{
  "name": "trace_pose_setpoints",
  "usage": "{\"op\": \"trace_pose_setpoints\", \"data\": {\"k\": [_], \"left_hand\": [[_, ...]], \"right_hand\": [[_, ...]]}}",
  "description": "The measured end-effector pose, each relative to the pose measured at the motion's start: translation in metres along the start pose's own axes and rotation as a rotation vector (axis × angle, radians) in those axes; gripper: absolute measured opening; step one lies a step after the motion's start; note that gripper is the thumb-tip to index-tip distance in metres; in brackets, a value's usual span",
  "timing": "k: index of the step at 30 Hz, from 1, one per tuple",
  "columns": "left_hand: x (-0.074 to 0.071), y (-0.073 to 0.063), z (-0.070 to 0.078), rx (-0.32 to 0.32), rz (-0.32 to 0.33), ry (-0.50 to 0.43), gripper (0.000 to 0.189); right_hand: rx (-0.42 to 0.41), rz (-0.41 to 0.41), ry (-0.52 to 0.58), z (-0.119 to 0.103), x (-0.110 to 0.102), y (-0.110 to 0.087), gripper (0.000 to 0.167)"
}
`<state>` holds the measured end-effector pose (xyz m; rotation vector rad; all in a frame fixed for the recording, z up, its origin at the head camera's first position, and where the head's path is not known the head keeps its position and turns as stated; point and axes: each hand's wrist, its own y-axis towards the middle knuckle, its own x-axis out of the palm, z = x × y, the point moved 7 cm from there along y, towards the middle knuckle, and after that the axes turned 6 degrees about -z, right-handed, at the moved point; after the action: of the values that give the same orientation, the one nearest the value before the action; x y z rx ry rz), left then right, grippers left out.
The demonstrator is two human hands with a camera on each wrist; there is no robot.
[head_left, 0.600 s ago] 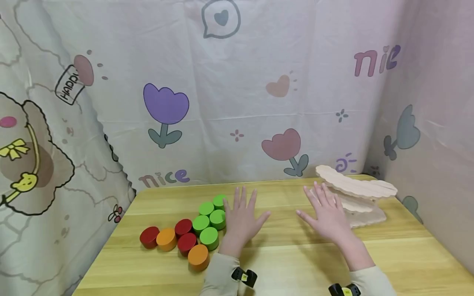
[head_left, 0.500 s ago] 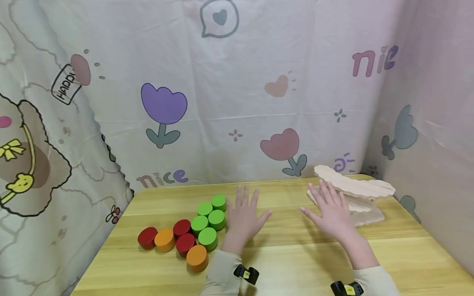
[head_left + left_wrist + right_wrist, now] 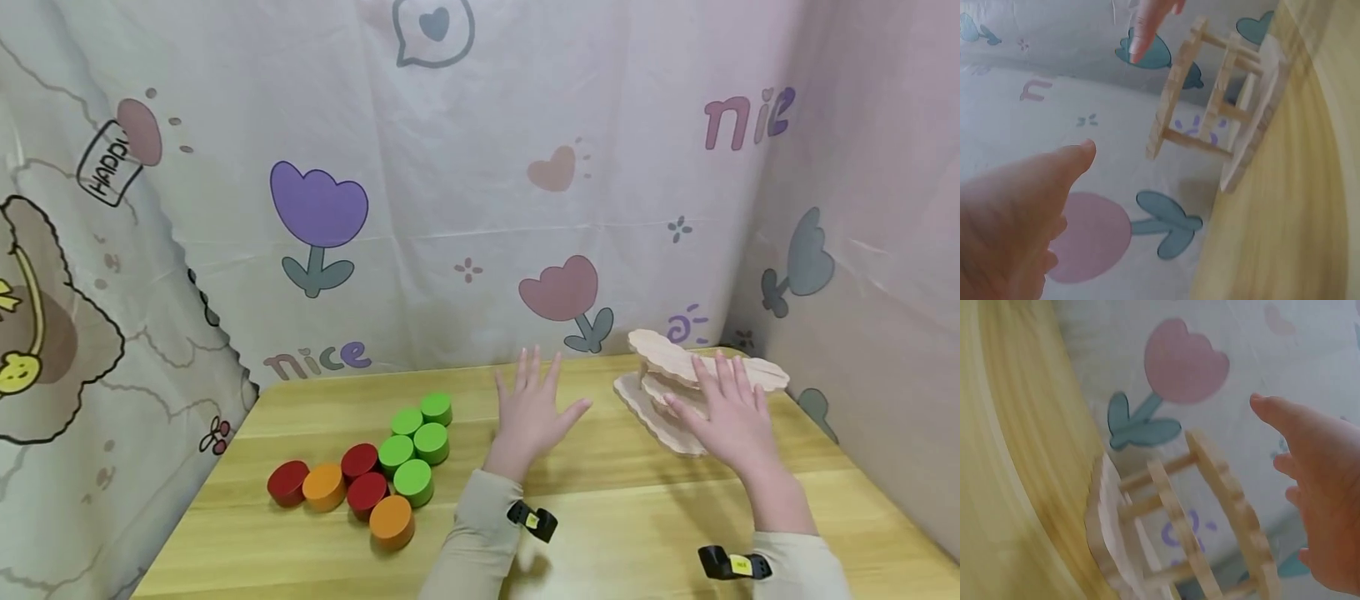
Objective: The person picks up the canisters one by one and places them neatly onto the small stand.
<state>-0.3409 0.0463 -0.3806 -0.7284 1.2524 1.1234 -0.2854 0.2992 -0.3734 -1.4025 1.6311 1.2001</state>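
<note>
Firstly, treat the desk (image 3: 637,525) as the limit of safe travel: an item pushed past its edges can fall. The wooden rack (image 3: 671,392), three scalloped tiers joined by short posts, stands upright near the far right corner. A strike high on the rack would likely tip it or shove it toward the far or right edge.

The right hand (image 3: 731,417) hovers on the near-edge side of the rack, apart from it in both wrist views; its fingers are extended, released and holding nothing. A careless forward or downward motion is the probable cause of a collision.

The left hand (image 3: 529,417) hangs over the middle of the desk, between the rack and the discs, its fingers spread and likewise released. A low sweep toward the left edge could scatter the discs.

Five green discs (image 3: 413,482), three red discs (image 3: 367,496) and two orange discs (image 3: 392,522) lie flat, clustered toward the left edge. If knocked onto its rim, a disc would probably roll.
</note>
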Motion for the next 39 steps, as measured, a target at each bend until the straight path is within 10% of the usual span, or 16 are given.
{"op": "trace_pose_setpoints", "data": {"k": [19,39], "left_hand": [[0.024,0.044,0.075,0.147,-0.065,-0.026,0.08],[0.05,0.057,0.11,0.186,-0.141,0.055,0.082]], "right_hand": [[0.174,0.021,0.119,0.084,-0.008,-0.013,0.08],[0.251,0.065,0.198,0.09,-0.006,-0.003,0.086]]}}
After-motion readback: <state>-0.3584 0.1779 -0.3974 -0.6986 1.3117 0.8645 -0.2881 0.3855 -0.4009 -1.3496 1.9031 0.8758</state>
